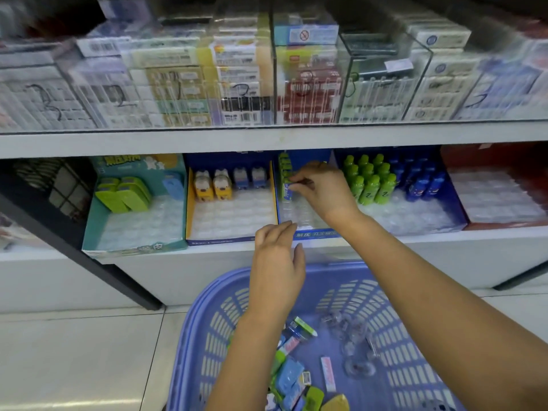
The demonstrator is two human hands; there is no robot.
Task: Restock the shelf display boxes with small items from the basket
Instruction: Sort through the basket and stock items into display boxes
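Observation:
My right hand reaches into the narrow blue display box on the lower shelf and pinches a small green item at the front of a row of green items along the box's left wall. My left hand hovers with relaxed fingers at the front edge of that box, holding nothing. Below my arms sits the lilac plastic basket, with several small packaged items loose on its bottom.
Left of the blue box stand a yellow-walled box with bear-shaped items and a teal box with green items. To the right, a wide blue box holds green and blue bottles. A red box is far right. Clear cases fill the upper shelf.

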